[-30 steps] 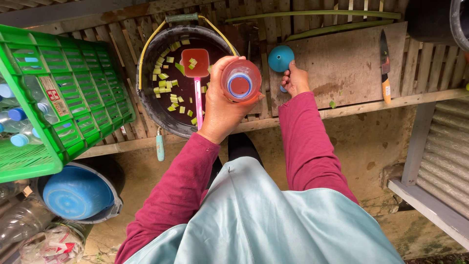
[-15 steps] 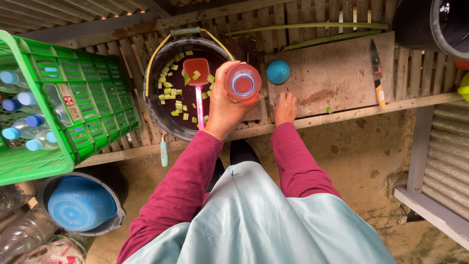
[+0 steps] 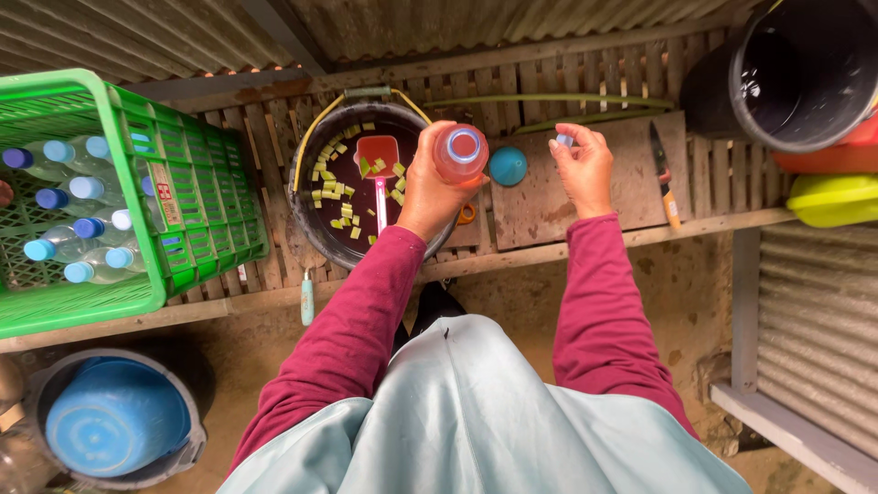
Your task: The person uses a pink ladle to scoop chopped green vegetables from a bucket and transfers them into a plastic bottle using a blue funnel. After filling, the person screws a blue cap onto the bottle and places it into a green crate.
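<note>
The bottle point(image 3: 460, 153), clear plastic with reddish liquid inside and its mouth uncovered, stands upright in my left hand point(image 3: 430, 187), whose fingers are wrapped tight round its body, holding it up above the right rim of the dark bucket point(image 3: 311, 215). My right hand point(image 3: 583, 167) is raised just to the right of it, well clear of the bottle, with thumb and fingertips pinched together on a small pale blue cap point(image 3: 564, 140). Between my two hands, lower down on the worn board point(image 3: 594, 197) of the slatted wooden bench, sits a blue funnel point(image 3: 508, 166), mouth down as far as I can tell. The bucket holds dark red liquid with little yellow-green cubes floating in it, and a red ladle point(image 3: 378, 155) with a pink handle rests inside. A knife point(image 3: 664, 174) with an orange handle lies on the board to the right of my right hand, near but not touching it. To my left, a green crate point(image 3: 197, 197) holds capped bottles lying on their sides. A black tub point(image 3: 791, 78) stands at the far right corner, and a blue basin point(image 3: 114, 425) sits on the ground below the crate.
</note>
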